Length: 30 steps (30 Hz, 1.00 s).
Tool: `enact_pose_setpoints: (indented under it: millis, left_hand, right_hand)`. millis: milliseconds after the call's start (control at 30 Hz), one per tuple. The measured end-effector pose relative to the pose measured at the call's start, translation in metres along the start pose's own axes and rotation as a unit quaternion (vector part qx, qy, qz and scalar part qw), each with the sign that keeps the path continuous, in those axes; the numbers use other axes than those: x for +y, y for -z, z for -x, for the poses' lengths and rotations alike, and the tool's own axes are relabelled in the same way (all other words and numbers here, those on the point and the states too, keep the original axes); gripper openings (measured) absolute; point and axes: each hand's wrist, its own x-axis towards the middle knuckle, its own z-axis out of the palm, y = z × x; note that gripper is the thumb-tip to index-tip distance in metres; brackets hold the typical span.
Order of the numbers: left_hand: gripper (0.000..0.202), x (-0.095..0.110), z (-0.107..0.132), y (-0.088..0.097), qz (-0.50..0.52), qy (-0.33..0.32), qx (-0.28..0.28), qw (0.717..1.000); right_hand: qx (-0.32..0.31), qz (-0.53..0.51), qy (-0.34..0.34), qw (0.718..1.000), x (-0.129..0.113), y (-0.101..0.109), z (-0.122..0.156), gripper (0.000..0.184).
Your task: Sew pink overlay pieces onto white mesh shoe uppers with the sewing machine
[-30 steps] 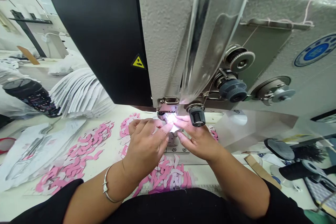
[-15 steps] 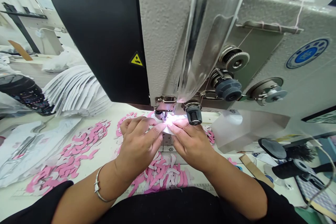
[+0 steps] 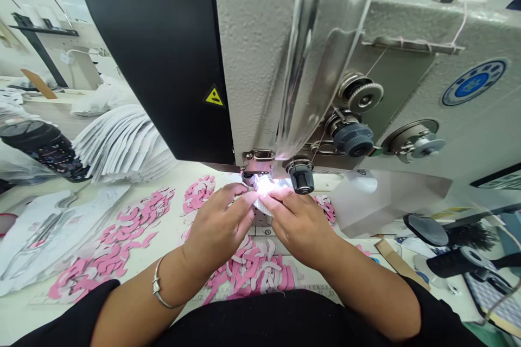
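Under the lit needle area of a sewing machine (image 3: 252, 59), a small white dotted piece of fabric (image 3: 262, 206) shows between my thumbs. My left hand (image 3: 220, 222) pinches its left side, the fingers bent and the thumb pointing in towards the needle. From the other side, my right hand (image 3: 301, 225) is closed on the same piece with thumb and forefinger. Glare from the lamp and my fingers hide most of the fabric and the needle tip. Just in front of my body lies a pile of curved pink and white strips (image 3: 252, 271).
More pink strips (image 3: 122, 233) are spread on the table at left, beside white paper patterns (image 3: 49, 233). Behind them stand a fanned stack of white sheets (image 3: 126, 141) and a dark patterned bottle (image 3: 44, 146). On the right are a black brush (image 3: 472, 233) and a thread spool (image 3: 453, 261).
Both hands stay at the needle area, with the left fingers slightly more curled. The fabric's visible edge has turned a little. The camera view has shifted slightly.
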Motion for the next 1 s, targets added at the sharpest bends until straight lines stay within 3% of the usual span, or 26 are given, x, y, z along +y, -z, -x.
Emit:
enact_pose_setpoints:
  millis: [200,367,667,1000]
  left_hand:
    - [0.034,-0.008,0.000,-0.002,0.048,-0.011,0.009,0.999]
    - [0.034,-0.010,0.000,-0.003,0.066,-0.007,0.008,0.998]
    - [0.030,-0.011,0.000,-0.002,0.071,0.003,0.006,0.997]
    - [0.010,-0.030,-0.008,-0.015,0.136,0.057,0.028,0.989]
  right_hand:
    - [0.042,-0.064,0.008,0.997,0.011,0.000,0.000,0.032]
    - [0.046,-0.103,-0.027,0.993,0.016,-0.005,0.000,0.039]
    - [0.042,-0.046,-0.058,0.996,0.003,-0.013,0.004,0.039]
    - [0.048,0.002,-0.090,0.995,-0.012,-0.018,0.000,0.039]
